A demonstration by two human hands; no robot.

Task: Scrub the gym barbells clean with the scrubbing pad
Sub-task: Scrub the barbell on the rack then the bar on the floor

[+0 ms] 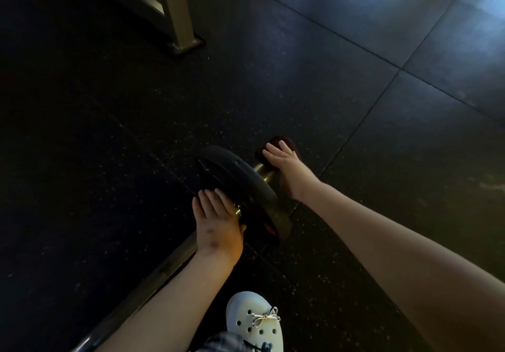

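The barbell [153, 272] is lying on the dark rubber floor [355, 78], its shaft running up from the lower left to a black weight plate [240, 179]. The short brass-coloured sleeve [263, 172] is sticking out beyond the plate. The person is bending over it, and the scrubbing looks to be under way at that outer end.

The right hand [284, 160] is resting on top of the sleeve's tip, its grip curling over the dark scrubbing pad [280, 140] and pressing it onto the metal. The left hand [216, 220] is lying flat against the near face of the plate, grip spread and fingers straight, apparently steadying the bar so it does not roll.

To my eye the next move is calling for firm rubbing along and round the sleeve, with the left hand bracing or turning the plate to bring up the underside.

Much is hard to read here. The light is dim, so I cannot tell how clean the metal is. The pad is mostly hidden under the fingers, and the thumb is out of sight. The bar's far end is cut off at the lower left. A white clog [254, 321] is showing at the bottom edge.
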